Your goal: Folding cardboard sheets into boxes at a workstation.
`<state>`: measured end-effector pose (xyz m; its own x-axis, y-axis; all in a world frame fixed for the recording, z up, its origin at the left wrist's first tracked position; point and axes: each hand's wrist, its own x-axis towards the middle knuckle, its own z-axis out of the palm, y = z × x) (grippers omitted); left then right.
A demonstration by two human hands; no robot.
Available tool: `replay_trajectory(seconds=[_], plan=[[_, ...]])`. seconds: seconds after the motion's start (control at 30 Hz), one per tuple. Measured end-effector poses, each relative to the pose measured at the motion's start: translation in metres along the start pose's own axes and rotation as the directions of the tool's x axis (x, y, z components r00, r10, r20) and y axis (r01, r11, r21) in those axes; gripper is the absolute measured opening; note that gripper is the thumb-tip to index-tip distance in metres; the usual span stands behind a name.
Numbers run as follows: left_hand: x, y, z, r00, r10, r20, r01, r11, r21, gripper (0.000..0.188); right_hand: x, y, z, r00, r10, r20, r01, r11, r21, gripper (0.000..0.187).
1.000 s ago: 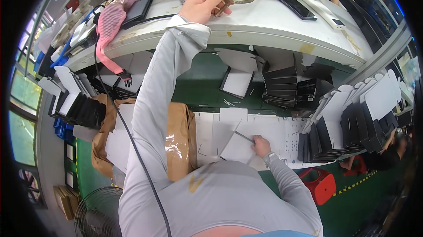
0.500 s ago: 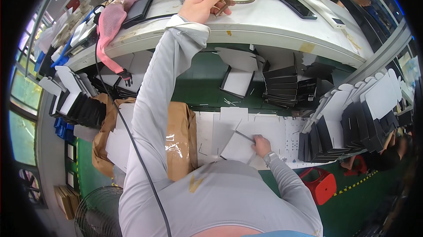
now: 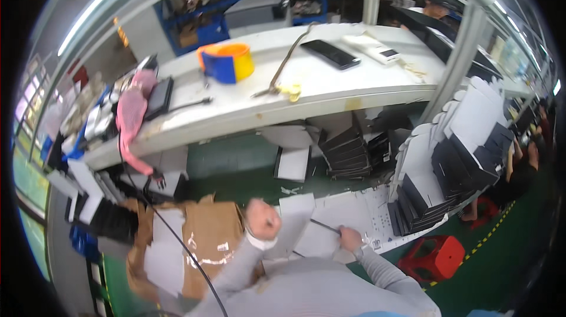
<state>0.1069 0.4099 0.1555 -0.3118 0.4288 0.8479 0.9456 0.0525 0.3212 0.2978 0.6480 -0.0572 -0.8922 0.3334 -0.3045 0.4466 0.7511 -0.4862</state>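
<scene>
Grey sleeves run up from the lower edge to both your hands. Your left hand [image 3: 263, 221] is closed in a fist, lifted in the air above the brown carton [image 3: 197, 240], and I cannot tell whether anything is inside the fist. Your right hand [image 3: 350, 238] is lower, its fingers closed on the edge of a white sheet [image 3: 318, 239], which lies tilted over the near edge of the low bench [image 3: 377, 199], just beside the flat white sheets spread there.

The carton stands open to your left, with white card pieces inside it and a black cable [image 3: 177, 240] running across it. Stacks of black folded boxes [image 3: 413, 202] sit at the right end of the low bench, with white die-cut cards [image 3: 477, 116] leaning behind them. More black boxes [image 3: 348, 152] are piled under the counter.

On the white counter [image 3: 236, 116] above, an orange and blue tape roll [image 3: 227, 62] stands near the middle. A small yellow tool [image 3: 291, 90] on a brown cord lies close to the front edge, well apart from both hands. A black phone [image 3: 330, 53] and a white flat device [image 3: 372, 46] lie toward the right end. A pink cloth [image 3: 131, 114] hangs over the left front edge. A red stool [image 3: 433, 258] stands on the green floor at your right, and another person [image 3: 522, 169] sits at the far right.
</scene>
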Motion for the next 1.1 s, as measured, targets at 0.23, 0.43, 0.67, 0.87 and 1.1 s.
replay_trajectory(seconds=[0.23, 0.43, 0.67, 0.87, 1.1], plan=[[-0.236, -0.076, 0.089, 0.194, -0.875, 0.443, 0.967, 0.095, -0.236, 0.024, 0.011, -0.011, 0.011, 0.978, 0.021, -0.208, 0.001, 0.994, 0.105, 0.019], [-0.27, -0.083, 0.097, -0.125, -0.909, 0.398, 0.692, -0.367, -0.621, 0.042, 0.009, -0.02, 0.045, 0.912, 0.294, -0.286, -0.115, 0.852, 0.511, 0.017], [-0.314, -0.052, 0.092, 0.36, -0.933, 0.026, 0.84, 0.312, -0.445, 0.042, -0.026, -0.045, 0.028, 1.0, 0.006, 0.004, -0.006, 0.999, 0.041, 0.024], [-0.226, -0.017, 0.094, 0.207, -0.924, 0.322, 0.925, 0.292, 0.242, 0.035, -0.031, -0.042, 0.031, 0.996, -0.083, 0.045, 0.086, 0.994, -0.066, 0.028], [-0.197, -0.041, 0.101, 0.065, -0.931, 0.359, 0.649, 0.313, 0.694, 0.035, -0.034, -0.055, 0.026, 0.994, -0.024, 0.107, 0.041, 0.985, -0.165, 0.028]])
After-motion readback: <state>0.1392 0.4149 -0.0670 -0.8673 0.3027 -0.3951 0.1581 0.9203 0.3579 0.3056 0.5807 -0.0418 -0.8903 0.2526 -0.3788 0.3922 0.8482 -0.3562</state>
